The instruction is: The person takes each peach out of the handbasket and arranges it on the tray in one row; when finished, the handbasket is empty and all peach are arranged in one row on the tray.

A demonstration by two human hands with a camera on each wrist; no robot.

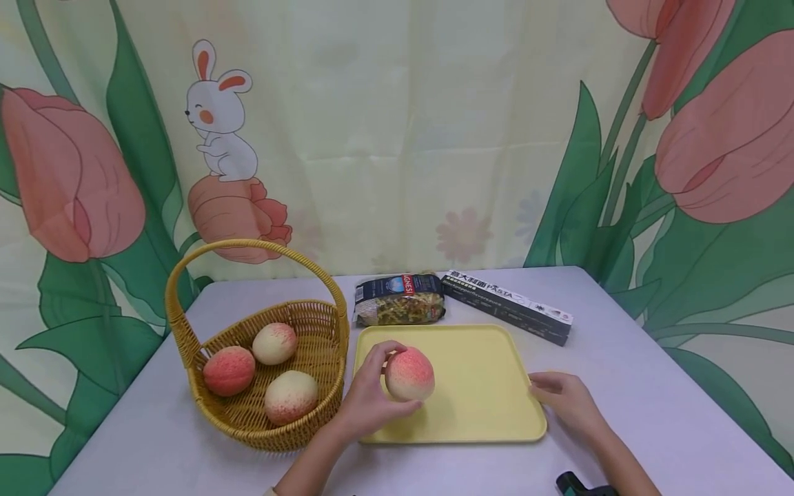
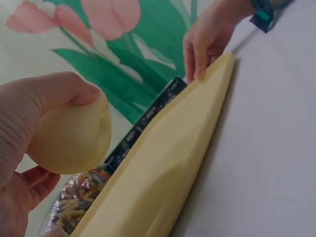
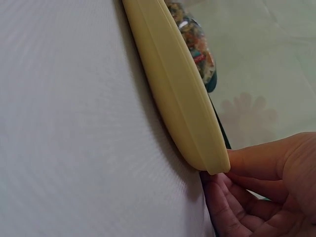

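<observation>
My left hand (image 1: 378, 399) grips a pink and cream peach (image 1: 410, 374) between thumb and fingers, holding it over the left part of a yellow tray (image 1: 484, 386). The left wrist view shows the pale underside of the peach (image 2: 74, 133), with the thumb across it. At the tray's right edge, my right hand (image 1: 567, 399) pinches the rim, thumb on top and fingers curled below, as the right wrist view shows. To the left stands a wicker basket (image 1: 344, 331) with a tall handle; inside it lie a red peach (image 1: 229, 370) and two paler peaches (image 1: 275, 344).
Behind the tray lies a clear bag of coloured pasta (image 1: 400, 300). Beside it, a long black pasta box (image 1: 505, 306) lies at an angle. A white cloth covers the table (image 1: 651, 386), and a curtain printed with tulips and a rabbit (image 1: 220, 127) hangs behind.
</observation>
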